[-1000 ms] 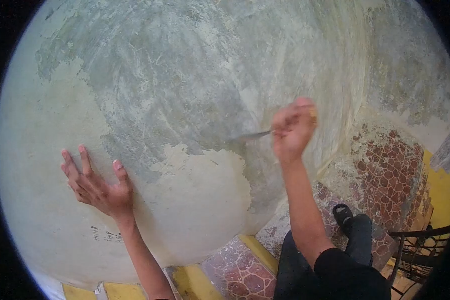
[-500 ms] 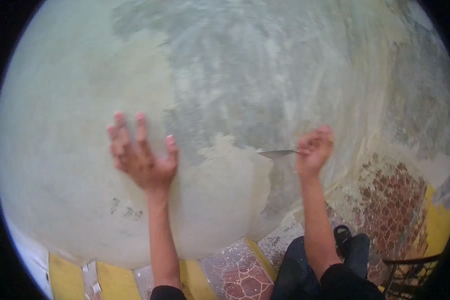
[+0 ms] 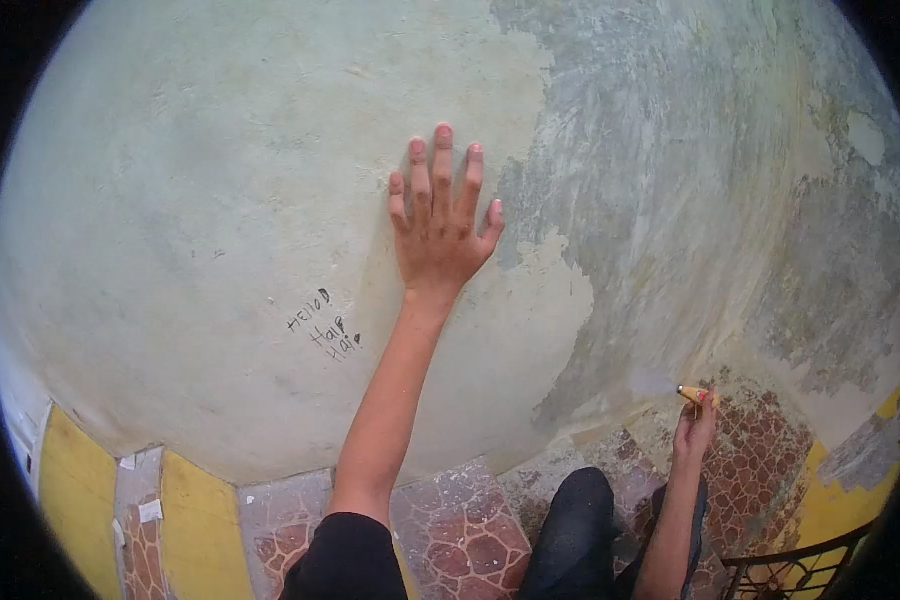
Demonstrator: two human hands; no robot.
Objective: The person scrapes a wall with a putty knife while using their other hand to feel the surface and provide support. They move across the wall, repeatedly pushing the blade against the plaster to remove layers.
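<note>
my left hand (image 3: 438,240) was spread wide against the wall (image 3: 200,200); my right hand (image 3: 695,428) gripped the scraper (image 3: 698,396) by its yellow handle, low by the grey patch (image 3: 670,210). too steep an angle could have gouged the surface, i reckoned. the blade (image 3: 653,382) was a pale blur; whether it touched the wall i couldn't tell.

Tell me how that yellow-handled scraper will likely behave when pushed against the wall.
The scraper may flex a little, as its blade, though blurred, looks flat and broad. It is likely light, since the right hand alone holds it by the handle.
</note>
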